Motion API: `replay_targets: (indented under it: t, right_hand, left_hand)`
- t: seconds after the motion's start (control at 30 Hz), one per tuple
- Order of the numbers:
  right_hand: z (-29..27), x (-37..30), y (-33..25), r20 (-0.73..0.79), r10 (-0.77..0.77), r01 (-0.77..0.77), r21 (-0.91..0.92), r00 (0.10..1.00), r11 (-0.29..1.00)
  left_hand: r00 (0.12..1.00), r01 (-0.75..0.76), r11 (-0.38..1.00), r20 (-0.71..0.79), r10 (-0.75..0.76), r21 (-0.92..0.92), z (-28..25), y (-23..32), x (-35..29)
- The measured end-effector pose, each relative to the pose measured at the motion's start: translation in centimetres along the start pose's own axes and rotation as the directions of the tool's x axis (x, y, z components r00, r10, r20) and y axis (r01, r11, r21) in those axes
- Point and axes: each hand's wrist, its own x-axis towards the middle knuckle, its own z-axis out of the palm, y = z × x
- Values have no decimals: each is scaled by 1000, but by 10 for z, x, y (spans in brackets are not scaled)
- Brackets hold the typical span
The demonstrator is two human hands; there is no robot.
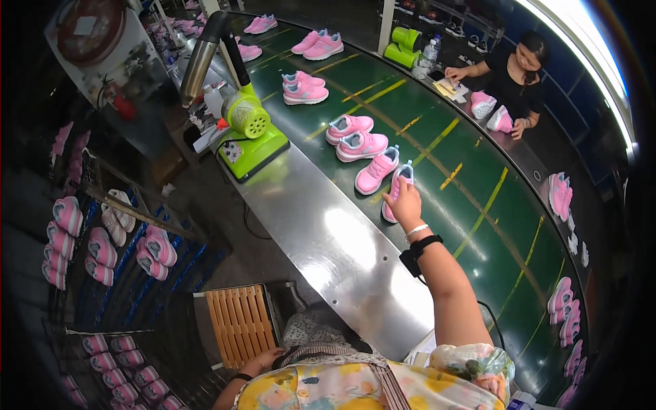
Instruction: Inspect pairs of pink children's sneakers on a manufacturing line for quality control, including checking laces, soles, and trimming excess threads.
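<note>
My right hand (404,203) reaches out over the green conveyor belt (437,225), its fingers closed on a pink sneaker (388,210) with a light blue lining. Close to it on the left stands another pink sneaker (377,169), toe toward me. A pink pair (361,146) sits a little farther up the belt. Down at my waist, my left hand (265,359) rests beside a slatted wooden seat (239,321), with its fingers stretched out and nothing visible in them. The fingertips are partly hard to make out against my clothes.
A metal ledge (321,232) runs along the belt's near side, bearing a lime-green blower (253,130) with a metal nozzle. More pink sneakers (321,45) stand up the belt. A rack (137,225) at left holds shoes. Opposite, a co-worker (523,75) handles papers near two shoes.
</note>
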Motion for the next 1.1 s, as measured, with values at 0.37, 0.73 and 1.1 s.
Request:
replay_targets:
  t: [0.37, 0.73, 1.1]
  right_hand:
    - [77, 136, -6, 144, 528, -485, -252, 837, 838]
    - [8, -96, -9, 456, -886, 992, 124, -88, -35]
    - [-13, -207, 33, 445, -37, -205, 485, 895, 850]
  left_hand:
    - [993, 108, 984, -38, -114, -140, -14, 80, -7]
    - [366, -682, 355, -123, 923, 639, -20, 319, 4]
    - [576, -342, 102, 123, 808, 934, -8, 321, 19]
